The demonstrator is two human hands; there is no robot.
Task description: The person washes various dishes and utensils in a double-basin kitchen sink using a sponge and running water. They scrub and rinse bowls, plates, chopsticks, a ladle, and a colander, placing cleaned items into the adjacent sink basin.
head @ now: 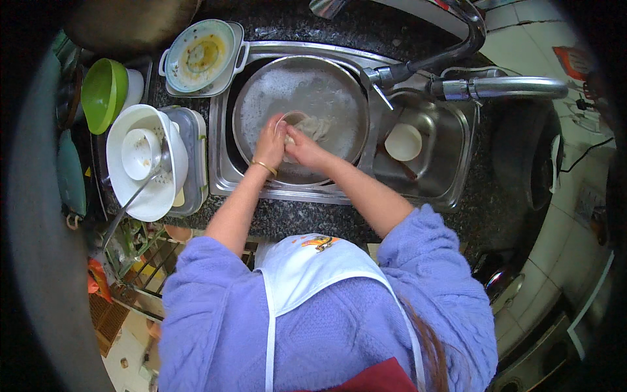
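A large round metal basin (313, 88) with cloudy water sits in the left bowl of the steel sink. Low in it, my left hand (270, 142) grips the rim of a small bowl (294, 116). My right hand (308, 149) presses a wet, pale cloth (316, 128) against that bowl; its fingers are partly hidden. A small white bowl (403, 142) lies in the right sink bowl, over a thin brown utensil (405, 169).
Left of the sink stand a white bowl (117, 161) holding a smaller bowl and a ladle (132, 198), lidded containers (191, 132) and a green bowl (102, 95). A soiled plate (201, 56) rests behind them. The faucet (392, 76) reaches over the sink divider.
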